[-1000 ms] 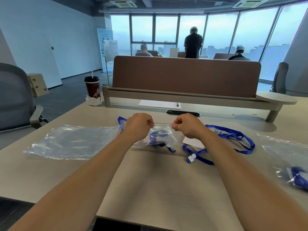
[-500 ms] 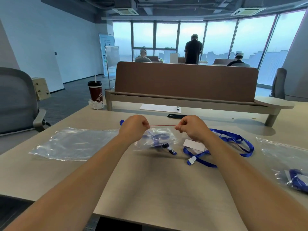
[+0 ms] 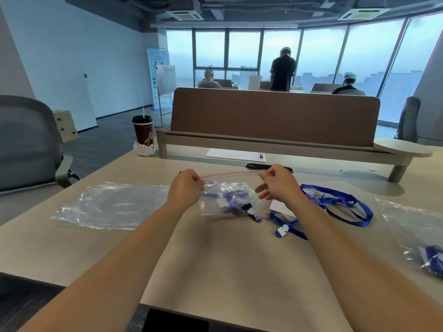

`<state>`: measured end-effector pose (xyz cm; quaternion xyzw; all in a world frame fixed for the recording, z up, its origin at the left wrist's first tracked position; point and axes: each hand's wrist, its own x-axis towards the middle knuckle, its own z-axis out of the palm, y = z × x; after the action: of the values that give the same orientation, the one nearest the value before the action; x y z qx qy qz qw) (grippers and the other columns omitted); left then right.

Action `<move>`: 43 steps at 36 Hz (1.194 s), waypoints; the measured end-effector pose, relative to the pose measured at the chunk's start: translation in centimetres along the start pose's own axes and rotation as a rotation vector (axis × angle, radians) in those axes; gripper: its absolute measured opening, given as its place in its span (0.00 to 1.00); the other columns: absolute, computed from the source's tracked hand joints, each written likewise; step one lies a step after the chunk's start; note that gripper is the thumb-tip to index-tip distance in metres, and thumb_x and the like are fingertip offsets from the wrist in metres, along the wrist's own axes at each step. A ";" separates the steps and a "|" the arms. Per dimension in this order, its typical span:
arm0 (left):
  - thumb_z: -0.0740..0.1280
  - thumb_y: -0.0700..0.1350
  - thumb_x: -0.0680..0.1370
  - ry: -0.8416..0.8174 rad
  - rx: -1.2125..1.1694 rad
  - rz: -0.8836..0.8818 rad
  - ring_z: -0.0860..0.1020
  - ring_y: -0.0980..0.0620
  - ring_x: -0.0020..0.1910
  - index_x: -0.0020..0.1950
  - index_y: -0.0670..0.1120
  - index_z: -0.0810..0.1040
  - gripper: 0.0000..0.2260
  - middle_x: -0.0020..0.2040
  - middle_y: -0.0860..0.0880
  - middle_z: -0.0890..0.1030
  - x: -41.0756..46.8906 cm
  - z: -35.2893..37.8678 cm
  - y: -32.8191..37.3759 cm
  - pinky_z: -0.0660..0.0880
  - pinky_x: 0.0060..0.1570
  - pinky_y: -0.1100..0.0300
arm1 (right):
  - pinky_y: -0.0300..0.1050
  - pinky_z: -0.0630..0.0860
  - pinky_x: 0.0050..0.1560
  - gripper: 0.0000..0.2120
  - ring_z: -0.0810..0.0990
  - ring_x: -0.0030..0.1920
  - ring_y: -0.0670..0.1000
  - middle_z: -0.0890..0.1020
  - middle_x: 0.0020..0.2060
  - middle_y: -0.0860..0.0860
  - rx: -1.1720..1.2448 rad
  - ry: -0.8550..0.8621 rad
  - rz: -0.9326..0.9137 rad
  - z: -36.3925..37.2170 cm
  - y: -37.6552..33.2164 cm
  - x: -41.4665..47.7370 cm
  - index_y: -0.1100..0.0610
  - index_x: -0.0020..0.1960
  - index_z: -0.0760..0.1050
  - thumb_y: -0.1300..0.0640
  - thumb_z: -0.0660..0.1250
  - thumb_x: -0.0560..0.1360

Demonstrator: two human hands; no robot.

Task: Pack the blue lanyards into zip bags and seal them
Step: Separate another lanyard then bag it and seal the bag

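- Holding the zip bag [image 3: 227,200] up by its top edge just above the table [image 3: 227,259], one hand at each end, hands well apart.
- The left hand [image 3: 185,188] is curled tight and pinches the left end of the red zip strip [image 3: 230,173], same grip as a second ago.
- The right hand [image 3: 275,185] pinches the right end between thumb and forefinger. It was a closed fist before, but now the other fingers have uncurled and fan out loose.
- The hands sit a bit further apart than a second ago, so more red strip shows stretched between them.
- The blue lanyard [image 3: 231,196] is bunched up inside the bag.
- A second lanyard [image 3: 335,204] still lies loose on the table just right of the right wrist. The empty bags [image 3: 115,204] are on the left and a filled bag [image 3: 422,248] is at the far right edge. None of those moved.
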<state>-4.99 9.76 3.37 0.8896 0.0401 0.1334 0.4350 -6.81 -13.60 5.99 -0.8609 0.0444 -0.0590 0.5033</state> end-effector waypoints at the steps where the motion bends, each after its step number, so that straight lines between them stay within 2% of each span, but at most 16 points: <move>1: 0.65 0.42 0.81 -0.013 -0.086 -0.030 0.80 0.46 0.35 0.46 0.44 0.76 0.05 0.43 0.43 0.83 -0.1 0.0 -0.1 0.82 0.42 0.51 | 0.43 0.80 0.35 0.07 0.84 0.35 0.54 0.85 0.43 0.58 0.026 -0.002 0.002 0.1 0.1 0.1 0.57 0.52 0.69 0.54 0.63 0.82; 3: 0.64 0.40 0.82 -0.038 -0.266 -0.083 0.81 0.44 0.32 0.46 0.43 0.73 0.05 0.42 0.40 0.83 -0.1 -0.1 -0.2 0.83 0.40 0.49 | 0.45 0.82 0.41 0.09 0.85 0.40 0.55 0.84 0.45 0.60 0.041 0.008 0.015 0.3 0.3 0.3 0.59 0.57 0.69 0.59 0.67 0.80; 6: 0.63 0.39 0.82 -0.025 -0.361 -0.062 0.83 0.42 0.33 0.47 0.42 0.72 0.04 0.41 0.38 0.83 -0.2 -0.3 -0.2 0.83 0.41 0.47 | 0.46 0.83 0.46 0.05 0.86 0.42 0.54 0.85 0.46 0.60 0.054 0.039 0.015 0.3 0.4 0.7 0.63 0.55 0.76 0.64 0.66 0.80; 10: 0.62 0.41 0.82 0.048 -0.359 0.014 0.84 0.45 0.38 0.46 0.43 0.76 0.07 0.37 0.43 0.84 0.5 -0.5 0.7 0.83 0.47 0.46 | 0.47 0.84 0.40 0.06 0.86 0.39 0.57 0.84 0.45 0.59 0.164 0.094 -0.001 0.0 -0.4 0.9 0.60 0.55 0.75 0.60 0.61 0.83; 14: 0.61 0.40 0.82 0.087 -0.423 0.121 0.84 0.48 0.43 0.45 0.46 0.77 0.08 0.41 0.45 0.84 1.5 -1.5 3.2 0.82 0.51 0.49 | 0.49 0.84 0.43 0.07 0.86 0.41 0.56 0.85 0.43 0.59 0.229 0.180 -0.076 -0.7 -2.2 1.8 0.57 0.50 0.74 0.59 0.58 0.84; 18: 0.62 0.40 0.82 0.132 -0.489 0.217 0.84 0.49 0.47 0.45 0.47 0.76 0.08 0.45 0.46 0.84 2.1 -3.0 6.6 0.81 0.51 0.54 | 0.53 0.84 0.47 0.08 0.86 0.44 0.55 0.84 0.44 0.56 0.216 0.269 -0.162 -2.1 -4.7 2.5 0.53 0.47 0.73 0.57 0.59 0.84; 21: 0.64 0.40 0.81 0.133 -0.523 0.273 0.84 0.52 0.47 0.46 0.48 0.76 0.06 0.46 0.48 0.84 2.5 -3.9 9.3 0.81 0.51 0.57 | 0.55 0.84 0.46 0.08 0.86 0.41 0.54 0.84 0.42 0.55 0.212 0.347 -0.233 -3.7 -6.8 2.6 0.52 0.47 0.73 0.55 0.59 0.84; 24: 0.65 0.40 0.81 0.130 -0.531 0.308 0.84 0.54 0.48 0.50 0.47 0.77 0.03 0.47 0.50 0.85 2.9 -4.5 11.4 0.80 0.51 0.59 | 0.51 0.84 0.43 0.08 0.86 0.37 0.50 0.84 0.39 0.52 0.175 0.436 -0.276 -5.8 -8.4 2.4 0.54 0.49 0.73 0.55 0.58 0.84; 26: 0.66 0.40 0.81 0.101 -0.546 0.332 0.84 0.55 0.47 0.52 0.45 0.77 0.02 0.47 0.50 0.84 3.0 -4.6 12.7 0.81 0.52 0.56 | 0.49 0.84 0.42 0.07 0.85 0.36 0.49 0.84 0.40 0.51 0.146 0.499 -0.294 -7.3 -9.0 2.1 0.55 0.51 0.74 0.55 0.59 0.84; 32: 0.66 0.40 0.81 0.032 -0.570 0.379 0.84 0.53 0.46 0.51 0.45 0.78 0.02 0.46 0.49 0.84 1.6 -3.1 16.3 0.82 0.53 0.52 | 0.46 0.81 0.36 0.07 0.84 0.30 0.48 0.84 0.38 0.52 0.097 0.596 -0.320 -11.7 -8.8 -0.1 0.53 0.48 0.74 0.55 0.60 0.83; 34: 0.66 0.40 0.81 0.004 -0.586 0.394 0.84 0.53 0.45 0.50 0.45 0.78 0.02 0.45 0.48 0.85 0.7 -1.8 17.5 0.82 0.52 0.51 | 0.40 0.79 0.33 0.06 0.83 0.28 0.46 0.84 0.39 0.51 0.061 0.653 -0.315 -13.5 -8.0 -1.0 0.52 0.50 0.75 0.54 0.61 0.83; 37: 0.65 0.39 0.81 -0.041 -0.588 0.424 0.85 0.51 0.42 0.47 0.45 0.78 0.04 0.43 0.48 0.85 -1.0 0.3 19.4 0.82 0.49 0.53 | 0.26 0.70 0.25 0.06 0.79 0.26 0.43 0.79 0.35 0.45 -0.001 0.741 -0.295 -16.4 -6.6 -2.8 0.53 0.50 0.74 0.53 0.61 0.83; 38: 0.65 0.38 0.81 -0.067 -0.591 0.426 0.85 0.50 0.41 0.47 0.45 0.78 0.05 0.42 0.47 0.85 -1.6 1.1 20.0 0.83 0.48 0.53 | 0.25 0.68 0.24 0.06 0.78 0.26 0.43 0.78 0.34 0.44 -0.016 0.764 -0.279 -17.5 -6.0 -3.5 0.54 0.51 0.74 0.54 0.61 0.83; 41: 0.65 0.37 0.81 -0.160 -0.642 0.428 0.84 0.46 0.36 0.45 0.44 0.78 0.06 0.39 0.44 0.85 -3.4 3.5 22.0 0.83 0.43 0.49 | 0.32 0.73 0.26 0.08 0.81 0.28 0.47 0.84 0.36 0.49 0.009 0.797 -0.224 -20.4 -4.2 -5.5 0.56 0.50 0.77 0.53 0.61 0.82; 43: 0.64 0.38 0.81 -0.199 -0.637 0.439 0.83 0.46 0.34 0.46 0.42 0.77 0.05 0.39 0.44 0.85 -4.9 5.3 23.4 0.83 0.38 0.51 | 0.33 0.71 0.24 0.08 0.82 0.28 0.48 0.85 0.37 0.50 -0.022 0.826 -0.185 -22.4 -2.8 -7.1 0.53 0.49 0.78 0.53 0.61 0.82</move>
<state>-9.28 -9.69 17.60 0.7060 -0.2365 0.1420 0.6522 -17.09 -30.52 18.93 -0.7706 0.1654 -0.4436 0.4266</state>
